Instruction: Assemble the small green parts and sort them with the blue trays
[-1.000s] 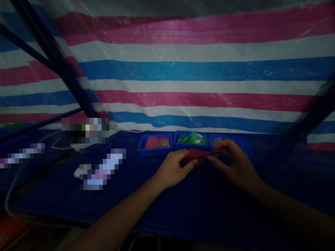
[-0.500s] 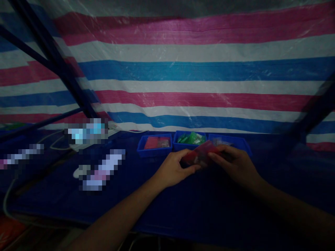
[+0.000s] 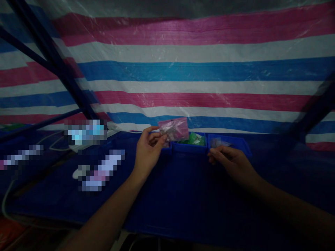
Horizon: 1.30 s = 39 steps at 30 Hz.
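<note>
My left hand (image 3: 149,148) pinches a small reddish-pink clear plastic bag (image 3: 175,129) by its left edge, with thumb and fingers together. The bag is raised over the left and middle trays, and something greyish shows through it. My right hand (image 3: 230,158) is just in front of the right-hand blue tray (image 3: 242,144). Its thumb and fingers are pressed together, and anything between them is too small or hidden to make out. Green packets (image 3: 196,138) lie in the middle blue tray (image 3: 190,147). The left blue tray (image 3: 167,150) is mostly covered by my left hand and the bag.
The trays stand along the back of a dark blue table (image 3: 183,195). At left are a white mouse-like object (image 3: 77,172), blurred-out items and white cables. A striped plastic sheet (image 3: 196,69) hangs behind, with blue metal frame bars (image 3: 65,78) at the sides.
My left hand has moved left and up with the pink bag, away from my right hand. My right hand has let go of the bag and stays near the right tray.
</note>
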Motion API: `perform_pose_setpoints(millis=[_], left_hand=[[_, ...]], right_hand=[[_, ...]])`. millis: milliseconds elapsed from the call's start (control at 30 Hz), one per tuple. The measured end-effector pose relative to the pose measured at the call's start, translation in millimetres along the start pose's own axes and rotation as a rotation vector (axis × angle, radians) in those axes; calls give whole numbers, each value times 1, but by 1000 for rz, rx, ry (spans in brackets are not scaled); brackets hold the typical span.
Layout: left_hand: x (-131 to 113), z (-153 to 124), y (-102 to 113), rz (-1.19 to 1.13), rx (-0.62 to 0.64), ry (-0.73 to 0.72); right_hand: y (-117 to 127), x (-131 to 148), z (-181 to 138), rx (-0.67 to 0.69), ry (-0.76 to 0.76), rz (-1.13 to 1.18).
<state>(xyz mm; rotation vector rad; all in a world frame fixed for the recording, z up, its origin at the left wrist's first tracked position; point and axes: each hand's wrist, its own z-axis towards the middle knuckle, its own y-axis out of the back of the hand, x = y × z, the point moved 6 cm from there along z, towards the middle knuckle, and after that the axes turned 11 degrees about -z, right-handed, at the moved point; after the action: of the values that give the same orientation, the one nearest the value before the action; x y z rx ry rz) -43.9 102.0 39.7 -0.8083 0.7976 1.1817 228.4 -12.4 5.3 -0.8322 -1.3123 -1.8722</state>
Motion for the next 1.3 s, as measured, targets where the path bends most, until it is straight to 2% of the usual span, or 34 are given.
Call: perform_pose_setpoints(millis=[67, 233, 367, 500, 633, 700, 767, 900, 967, 1133, 1300], left_hand=[[-1, 10, 20, 95, -68, -28], [-10, 20, 44, 522, -56, -62], [-17, 19, 44, 869, -2, -77], [-16, 17, 40, 1080, 67, -71], [-20, 9, 36, 1236, 10, -119], [-23, 4, 32, 1275, -9, -162], [-25, 0, 23, 1255, 39, -225], [-19, -10, -2, 1129, 319, -265], [-13, -17, -11, 1135, 386, -252], [0, -30, -19, 1277, 360, -212], [5, -31, -20, 1352, 339, -197]], right_hand=[[-2, -1, 0, 11, -1, -21], [-3, -2, 0, 34, 12, -69], [-3, 0, 0, 51, 38, -108], [-5, 2, 0, 62, 38, -107], [-5, 3, -1, 76, 20, -81], [-6, 3, -1, 82, 22, -80], [-6, 3, -1, 88, 19, -80], [-7, 2, -2, 98, 12, -79], [-8, 2, -2, 104, 15, -75], [-10, 3, -3, 118, 37, -110], [-12, 3, -5, 133, 63, -135]])
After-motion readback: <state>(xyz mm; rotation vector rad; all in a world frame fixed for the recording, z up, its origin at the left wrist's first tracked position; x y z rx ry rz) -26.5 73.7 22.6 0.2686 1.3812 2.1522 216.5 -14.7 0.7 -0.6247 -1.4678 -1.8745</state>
